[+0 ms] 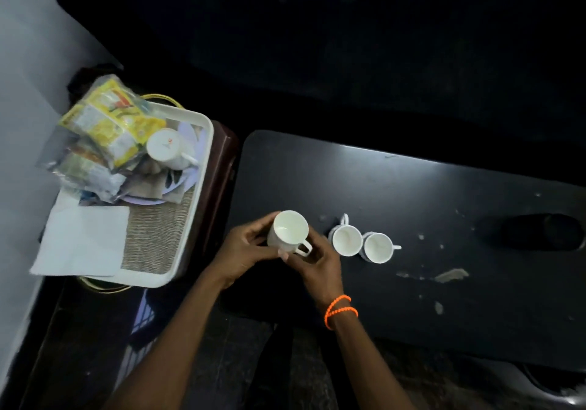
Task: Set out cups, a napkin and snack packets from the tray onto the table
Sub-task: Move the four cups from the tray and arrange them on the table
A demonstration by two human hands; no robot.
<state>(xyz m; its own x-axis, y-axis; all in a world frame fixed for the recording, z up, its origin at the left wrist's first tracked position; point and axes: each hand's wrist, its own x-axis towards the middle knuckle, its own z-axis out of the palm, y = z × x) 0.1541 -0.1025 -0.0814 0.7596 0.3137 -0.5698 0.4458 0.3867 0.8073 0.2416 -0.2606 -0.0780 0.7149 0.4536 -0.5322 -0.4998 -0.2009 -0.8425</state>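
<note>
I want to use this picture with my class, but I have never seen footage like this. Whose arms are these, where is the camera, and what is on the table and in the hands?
There is no machine here: a person wears a wide-angle camera on the head, looking down at their own two arms.

Both hands share one grip on a white cup: the left hand on its left side, the right hand, with an orange wristband, by the handle.

On the dark table, two more white cups already stand side by side.

To the left is a white tray. It still holds another cup, a pile of snack packets and a white napkin.

A dark object at the table's right is too dim to identify.
</note>
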